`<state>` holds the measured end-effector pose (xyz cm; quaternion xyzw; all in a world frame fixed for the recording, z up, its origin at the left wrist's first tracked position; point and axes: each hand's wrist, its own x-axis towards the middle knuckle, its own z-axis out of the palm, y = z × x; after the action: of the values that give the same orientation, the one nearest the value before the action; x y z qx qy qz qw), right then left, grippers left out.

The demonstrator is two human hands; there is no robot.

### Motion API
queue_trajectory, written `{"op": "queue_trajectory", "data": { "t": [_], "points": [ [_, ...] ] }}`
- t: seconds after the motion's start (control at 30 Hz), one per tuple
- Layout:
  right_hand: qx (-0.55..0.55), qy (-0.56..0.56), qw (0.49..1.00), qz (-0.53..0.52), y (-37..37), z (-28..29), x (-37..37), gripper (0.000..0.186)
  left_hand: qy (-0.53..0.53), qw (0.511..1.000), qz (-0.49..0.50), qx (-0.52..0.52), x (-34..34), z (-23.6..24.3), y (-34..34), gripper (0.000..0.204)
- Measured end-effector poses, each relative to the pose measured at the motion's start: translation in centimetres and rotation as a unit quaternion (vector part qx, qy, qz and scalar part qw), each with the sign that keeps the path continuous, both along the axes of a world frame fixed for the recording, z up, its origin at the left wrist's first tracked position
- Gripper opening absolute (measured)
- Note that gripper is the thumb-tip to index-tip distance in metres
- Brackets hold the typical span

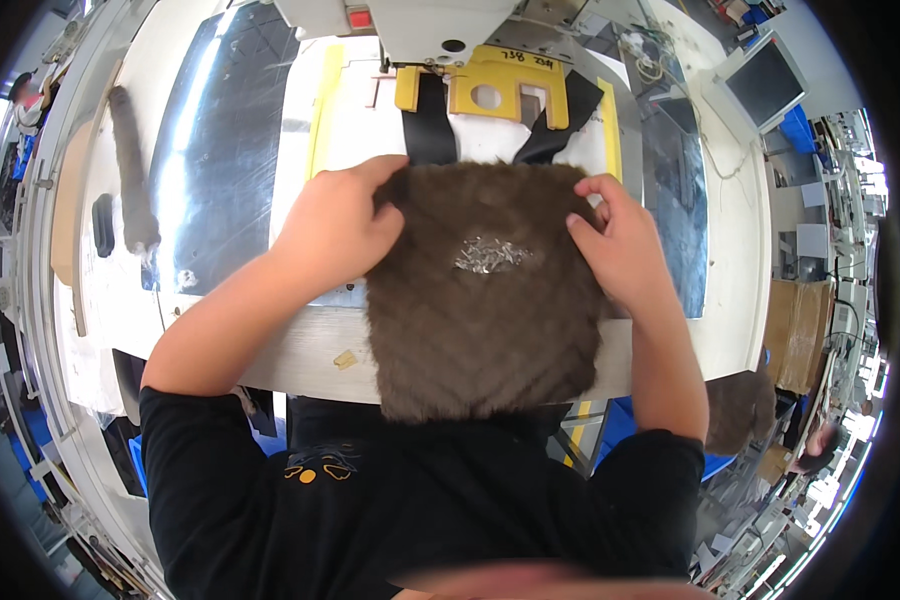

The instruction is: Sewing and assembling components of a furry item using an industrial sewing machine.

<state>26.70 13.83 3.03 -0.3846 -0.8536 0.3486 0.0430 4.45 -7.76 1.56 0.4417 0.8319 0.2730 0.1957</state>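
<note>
A brown furry panel (pixel 485 340), roughly square, lies before me with its lower end hanging over the table's front edge. In its upper middle is a silvery patch (pixel 490 255). My left hand (pixel 340 220) is closed on the panel's far left corner, thumb and fingers at its edge. At the far right corner my right hand (pixel 618 235) pinches the panel with curled fingers. Two black straps (pixel 432 125) extend from beyond its far edge to beneath a yellow clamp plate (pixel 485 95); whether they are joined to the panel is hidden.
A white machine head (pixel 420 35) overhangs the yellow plate. Shiny metal plates (pixel 215 150) flank the work area. On the left lie a long furry strip (pixel 130 165) and a small black object (pixel 103 225). A monitor (pixel 765 85) stands far right; a cardboard box (pixel 798 335) is right.
</note>
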Motion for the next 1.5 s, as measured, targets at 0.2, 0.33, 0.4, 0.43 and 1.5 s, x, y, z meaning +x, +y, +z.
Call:
{"op": "queue_trajectory", "data": {
  "t": [0.2,0.33,0.4,0.43,1.5],
  "points": [
    [0.060,-0.020,0.998,0.020,0.3,0.1,-1.0,0.030,0.041,0.999,0.005,-0.007,-1.7,0.2,1.5,0.041],
    [0.022,-0.058,0.998,0.014,1.0,0.5,-0.7,0.032,0.086,0.995,-0.046,-0.015,-1.8,0.4,1.9,0.033],
    [-0.048,-0.005,0.999,-0.002,2.6,-0.6,-0.5,0.036,0.061,0.998,-0.026,0.014,-1.7,-0.1,2.2,0.030],
    [-0.046,-0.007,0.999,-0.008,3.5,-1.0,-0.9,0.036,0.037,0.999,-0.002,0.039,-1.7,-0.3,2.3,0.028],
    [0.018,0.055,0.998,0.029,19.2,-2.2,-15.8,0.017,0.018,0.986,0.056,0.157,-3.6,-2.6,2.9,0.020]
  ]
}}
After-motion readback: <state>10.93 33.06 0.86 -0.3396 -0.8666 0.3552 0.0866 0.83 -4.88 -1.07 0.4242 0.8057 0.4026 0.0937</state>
